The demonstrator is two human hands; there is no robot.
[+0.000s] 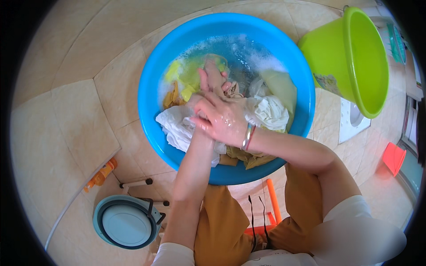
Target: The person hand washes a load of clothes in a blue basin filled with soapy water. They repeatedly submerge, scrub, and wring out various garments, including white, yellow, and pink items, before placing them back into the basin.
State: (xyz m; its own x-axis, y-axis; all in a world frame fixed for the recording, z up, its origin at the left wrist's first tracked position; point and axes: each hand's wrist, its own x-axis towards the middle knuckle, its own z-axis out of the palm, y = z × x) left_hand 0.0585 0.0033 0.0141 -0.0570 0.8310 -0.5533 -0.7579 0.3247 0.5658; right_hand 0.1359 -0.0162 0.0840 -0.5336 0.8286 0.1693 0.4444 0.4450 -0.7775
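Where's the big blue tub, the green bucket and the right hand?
Blue tub (148, 91): head view, on its left rim.
Green bucket (330, 52): head view, on its outer wall.
Right hand (225, 118): head view, back of the hand.

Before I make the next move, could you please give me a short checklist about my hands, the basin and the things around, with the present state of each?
1. Laundry inside the blue basin: ok.
2. Sudsy water in it: ok, visible at the far side.
3. Hands apart: not ok; the right hand lies across the end of the left forearm.
4. Left hand has a grip on cloth: cannot tell, too blurred.
5. Right wrist bare: not ok; it wears a silver bangle.
6. Grey-blue basin apart from the blue one: ok.
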